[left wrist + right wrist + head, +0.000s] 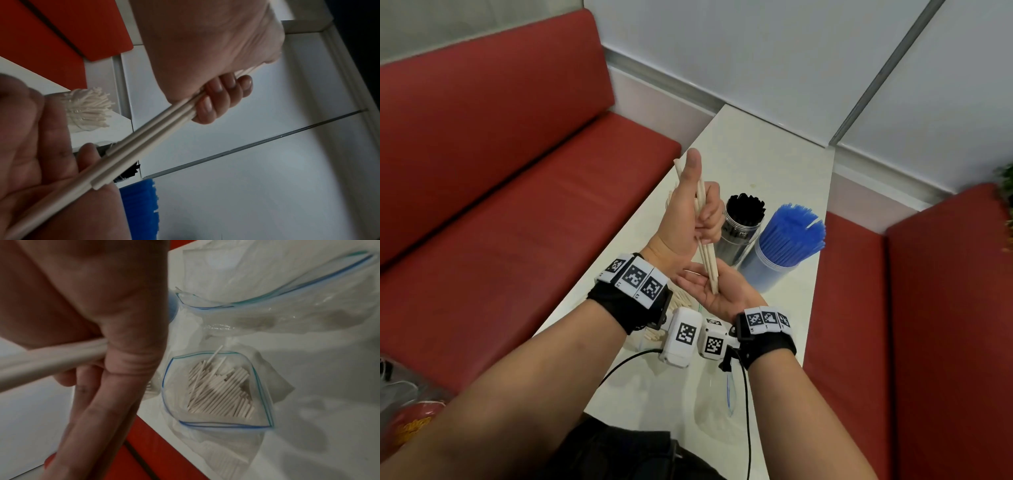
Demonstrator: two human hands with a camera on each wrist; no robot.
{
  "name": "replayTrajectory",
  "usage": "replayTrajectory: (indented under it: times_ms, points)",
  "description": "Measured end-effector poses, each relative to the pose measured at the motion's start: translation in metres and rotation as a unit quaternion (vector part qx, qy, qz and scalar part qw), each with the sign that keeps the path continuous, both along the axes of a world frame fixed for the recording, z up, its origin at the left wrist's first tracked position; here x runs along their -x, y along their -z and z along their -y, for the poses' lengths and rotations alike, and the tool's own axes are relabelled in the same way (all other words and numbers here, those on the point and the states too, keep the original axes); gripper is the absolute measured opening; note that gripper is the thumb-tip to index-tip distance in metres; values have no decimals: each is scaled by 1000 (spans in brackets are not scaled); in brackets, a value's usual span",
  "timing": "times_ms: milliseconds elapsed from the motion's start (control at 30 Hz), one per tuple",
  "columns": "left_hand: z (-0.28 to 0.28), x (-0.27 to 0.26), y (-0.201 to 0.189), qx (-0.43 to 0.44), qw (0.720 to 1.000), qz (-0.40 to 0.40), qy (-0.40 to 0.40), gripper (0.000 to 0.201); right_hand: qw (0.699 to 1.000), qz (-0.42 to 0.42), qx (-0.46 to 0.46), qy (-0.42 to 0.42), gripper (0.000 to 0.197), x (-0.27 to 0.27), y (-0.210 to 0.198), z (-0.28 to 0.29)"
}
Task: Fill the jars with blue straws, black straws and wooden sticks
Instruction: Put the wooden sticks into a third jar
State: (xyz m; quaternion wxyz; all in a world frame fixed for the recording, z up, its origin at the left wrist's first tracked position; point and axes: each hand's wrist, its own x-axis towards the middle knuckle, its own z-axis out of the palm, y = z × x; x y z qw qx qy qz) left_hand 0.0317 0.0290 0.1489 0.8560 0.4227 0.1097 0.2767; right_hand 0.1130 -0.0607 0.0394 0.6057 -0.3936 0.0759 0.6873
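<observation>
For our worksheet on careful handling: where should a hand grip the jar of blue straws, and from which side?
Probably round the wall of the jar, below the rim, from its right. The blue straws fan out over the top, blocking a grasp from above, and the black-straw jar stands close on its left.

Both forearms are bare, each with a black wrist strap (pixel 626 305) topped by a row of white blocks printed with black square codes. White camera boxes (pixel 683 337) hang under the wrists, same codes, and thin black cables (pixel 748 404) trail off them.
</observation>
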Motion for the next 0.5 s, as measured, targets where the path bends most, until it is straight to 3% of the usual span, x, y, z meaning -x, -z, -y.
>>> replayTrajectory:
  times_ms: [167,300,500]
  points:
    - [8,-3,5,-45,998,-32,-33,67,999,-17,-42,14,48,10,-10,5]
    - [19,-2,24,-80,993,-66,-52,60,994,-24,-101,23,56,12,-25,9]
    - [19,1,36,-91,987,-127,45,52,974,200,-95,-50,87,7,-50,15]
